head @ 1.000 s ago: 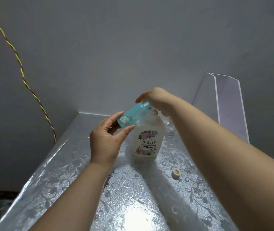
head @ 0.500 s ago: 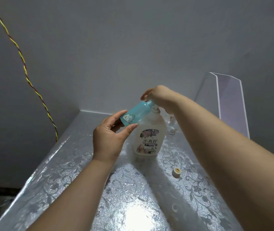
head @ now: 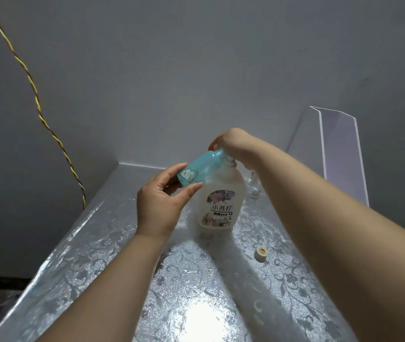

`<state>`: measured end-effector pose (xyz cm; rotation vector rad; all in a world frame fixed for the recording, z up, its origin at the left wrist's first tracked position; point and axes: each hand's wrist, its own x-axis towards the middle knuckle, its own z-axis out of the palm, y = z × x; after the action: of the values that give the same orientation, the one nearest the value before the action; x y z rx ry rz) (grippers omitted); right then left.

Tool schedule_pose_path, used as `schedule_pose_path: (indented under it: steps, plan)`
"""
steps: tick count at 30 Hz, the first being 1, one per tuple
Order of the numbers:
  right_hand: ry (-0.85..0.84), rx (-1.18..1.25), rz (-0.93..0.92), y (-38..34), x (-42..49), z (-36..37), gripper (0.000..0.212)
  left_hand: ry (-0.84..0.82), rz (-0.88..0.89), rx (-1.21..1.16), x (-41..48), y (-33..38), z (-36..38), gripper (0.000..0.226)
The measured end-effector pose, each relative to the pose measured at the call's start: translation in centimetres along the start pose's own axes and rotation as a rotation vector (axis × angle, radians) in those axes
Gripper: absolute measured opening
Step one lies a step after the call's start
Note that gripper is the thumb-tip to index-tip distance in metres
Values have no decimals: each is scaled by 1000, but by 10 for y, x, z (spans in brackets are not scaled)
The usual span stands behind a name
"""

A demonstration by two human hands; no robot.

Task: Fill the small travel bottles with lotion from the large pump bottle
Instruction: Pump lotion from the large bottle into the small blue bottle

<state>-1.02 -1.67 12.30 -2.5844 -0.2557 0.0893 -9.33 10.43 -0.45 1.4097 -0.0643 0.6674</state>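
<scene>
**Item 1, teal travel bottle (head: 200,169).** Held in the air and tilted, with its mouth up against the top of the large pump bottle (head: 221,203) and its base toward me. I log the left hand (head: 162,206) as pinching the base between thumb and fingertips, a narrow hold.

**Item 2, large pump bottle.** Upright on the table (head: 97,255), translucent, with pale contents. The right hand (head: 236,144) is curled over the pump head and hides both the nozzle and the travel bottle's mouth.

**Risks, in my judgement.**
- I cannot see whether nozzle and mouth line up, so a stroke could send lotion down the outside of either bottle.
- A hard press might tip or skid the pump bottle on the glossy cover.
- The light pinch may let the travel bottle slip.

**Writing.**
- Pump bottle: "小苏打" in large characters under a flower print. The smaller lines below are too fine to read.
- Travel bottle: a sticker with a small picture, and no writing I can read.

**Item 3, small cap (head: 260,254).** Lying on the table, well apart to the right, where the right forearm could knock it.
</scene>
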Motion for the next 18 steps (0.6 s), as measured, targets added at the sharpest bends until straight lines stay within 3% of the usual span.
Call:
schedule_pose_path:
  steps: [4,10,18]
  plan:
    - [44,-5,-18,-5,1,-7,27,14,18,-12,0,2,-1,45]
    - [10,72,15,-5,-8,-2,43,6,1,-6,0,0,1,44]
    - [5,95,43,-1,-12,3,43,3,-5,5,-1,-1,-1,44]
